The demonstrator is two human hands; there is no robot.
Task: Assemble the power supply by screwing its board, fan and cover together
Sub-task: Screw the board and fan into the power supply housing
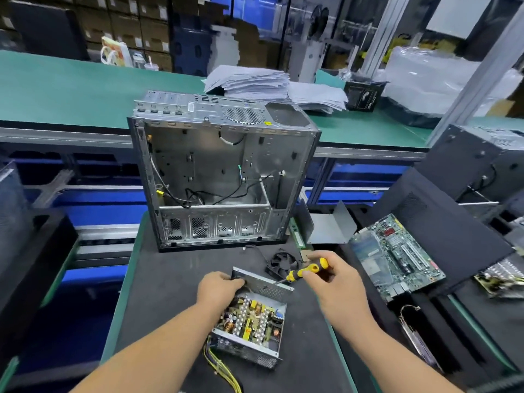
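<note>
the power supply sits open on the desk, board up. left hand grips its far wall; keep it braced. right hand pinches the screwdriver, tip at that wall: hold it square. the fan lies just beyond, loose.

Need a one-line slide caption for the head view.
Left hand steadies the open power supply while the right hand drives a yellow screwdriver into its rear wall; fan lies behind.
</note>
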